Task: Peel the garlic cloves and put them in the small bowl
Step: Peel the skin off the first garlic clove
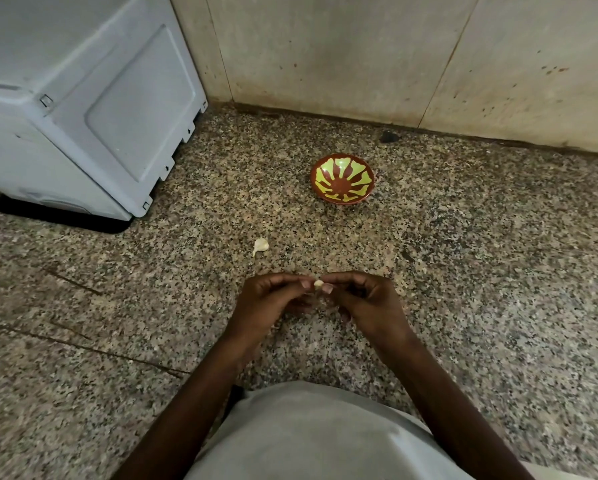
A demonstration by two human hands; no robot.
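Pale cloth over the person's body (311, 434) fills the lower edge, with both forearms reaching forward from it. Just beyond, a small garlic clove (318, 284) is pinched between the fingertips of the left hand (271, 299) and the right hand (366, 301), fingers curled close around it above the speckled stone counter (463, 271). A second garlic clove (260, 245) lies on the counter a little farther off, to the left. Farther still sits the small bowl (342, 183), brown with yellow-green markings. A grey appliance (82, 109) stands at far left, against the tiled wall (325, 46).
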